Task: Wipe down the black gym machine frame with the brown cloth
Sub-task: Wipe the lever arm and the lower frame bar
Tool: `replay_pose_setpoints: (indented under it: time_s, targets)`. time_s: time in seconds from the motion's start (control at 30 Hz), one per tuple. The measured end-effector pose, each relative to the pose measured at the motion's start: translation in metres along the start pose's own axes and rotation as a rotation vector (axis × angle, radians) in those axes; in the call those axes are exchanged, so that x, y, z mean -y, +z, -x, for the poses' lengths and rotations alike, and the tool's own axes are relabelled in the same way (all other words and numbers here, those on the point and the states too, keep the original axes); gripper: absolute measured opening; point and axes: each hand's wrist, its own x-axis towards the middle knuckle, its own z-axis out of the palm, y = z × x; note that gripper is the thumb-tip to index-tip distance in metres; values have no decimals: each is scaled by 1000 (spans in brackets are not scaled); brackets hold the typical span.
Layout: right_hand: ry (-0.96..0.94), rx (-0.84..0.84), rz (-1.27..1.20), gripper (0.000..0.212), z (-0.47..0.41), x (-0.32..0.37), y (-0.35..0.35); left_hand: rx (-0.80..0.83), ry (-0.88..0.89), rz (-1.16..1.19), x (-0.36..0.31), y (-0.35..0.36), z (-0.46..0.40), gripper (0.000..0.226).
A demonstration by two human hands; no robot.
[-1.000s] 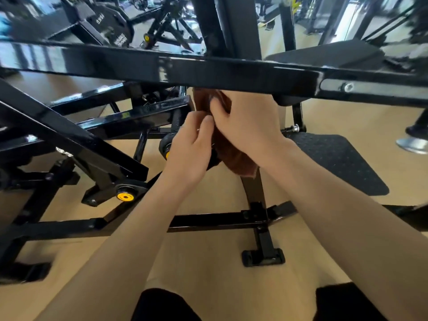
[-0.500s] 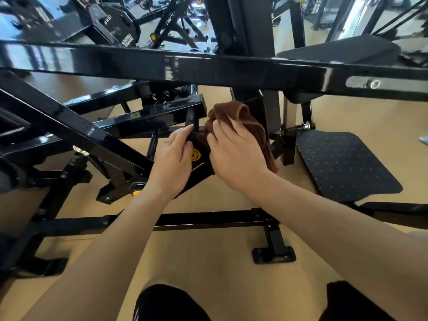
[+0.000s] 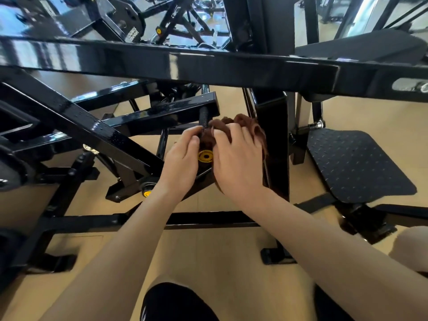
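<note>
The black gym machine frame (image 3: pixel 162 59) crosses the view as a wide glossy bar, with slanted beams and an upright post (image 3: pixel 275 144) below it. The brown cloth (image 3: pixel 245 122) is bunched against the frame beside a yellow-capped pivot (image 3: pixel 205 155). My right hand (image 3: pixel 238 161) grips the cloth, which pokes out past its fingers. My left hand (image 3: pixel 181 158) lies beside it with its fingers curled onto the frame part and the cloth's left edge, just under a threaded rod (image 3: pixel 204 118).
A textured black footplate (image 3: pixel 356 165) lies at the right on the tan floor. A floor bar (image 3: pixel 208 220) runs under my forearms. A second yellow cap (image 3: pixel 147 193) sits lower left. Other gym machines and a weight plate (image 3: pixel 129 22) stand behind.
Both hands and the cloth have come down from under the top bar to the yellow-capped pivot. The view has shifted slightly, and the cloth is now bunched above my right fingers.
</note>
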Motion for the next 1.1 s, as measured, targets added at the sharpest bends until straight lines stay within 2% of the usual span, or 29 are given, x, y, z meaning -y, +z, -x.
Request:
replay_pose_setpoints:
  time_s: [0.07, 0.2, 0.27, 0.37, 0.47, 0.57, 0.7, 0.8, 0.87, 0.97, 1.03, 1.1]
  targets:
    - [42, 14, -119, 30, -9, 11, 2, -35, -75, 111, 0, -8, -3, 37]
    - [-192, 60, -204, 28, -21, 19, 1, -88, -36, 138, -12, -19, -5, 40]
    - [-273, 157, -316, 38, -27, 27, -1, -118, -9, 145, -17, -21, -10, 37]
    - [-180, 263, -565, 65, -32, 32, -3, -180, 8, 51, -15, -25, -16, 43]
    - [-7, 357, -817, 94, -36, 19, -8, -164, 72, -49, -15, -21, -12, 35]
    - [8, 425, -773, 112, -33, -1, -11, -79, 266, -170, -22, -9, -11, 34]
    - [53, 544, -679, 127, -26, -16, -19, 27, 279, -364, -17, 3, -20, 38]
    - [-45, 464, -521, 122, -20, -16, -18, 23, 275, -374, -9, -3, -24, 24]
    - [-131, 402, -362, 115, -14, -19, -18, -26, 205, -256, -8, -7, -28, 25]
    - [-177, 443, -162, 116, -10, -26, -19, -122, -126, 87, -5, -7, -30, 33]
    - [-202, 506, -77, 119, -8, -24, -17, -132, -375, 318, -2, -9, -26, 30]
    - [-213, 542, -25, 114, -7, -19, -15, -151, -492, 387, -2, -7, -22, 29]
